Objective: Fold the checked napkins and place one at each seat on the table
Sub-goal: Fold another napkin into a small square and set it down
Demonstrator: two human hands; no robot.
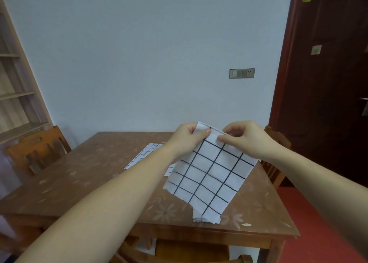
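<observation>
Wall (139, 53), pale blue, is seen across the upper half of the frame, and a dark wooden door (328, 83) is seen at the right edge. The lower half is filled by a brown wooden surface (79, 183) with a flower pattern. A shelf unit (16, 95) is seen at the far left, with a wooden chair (37, 149) tucked in just below it; a second chair (276, 163) is partly hidden behind the right forearm.

A checked napkin (211, 177), white with black lines, is held up right of centre, and its lower end appears to rest on the surface near the front edge. A second checked napkin (145, 155) is laid flat on the surface behind the left forearm, which partly covers it.

The top edge of the raised napkin is pinched by both hands. The left hand (185, 139) is closed on the upper left corner, its fingers (200, 134) clamped on the cloth. The right hand (245, 137) is closed on the edge just beside it, thumb pressed against the cloth.

A switch plate (241, 73) is fixed to the wall above the hands.
</observation>
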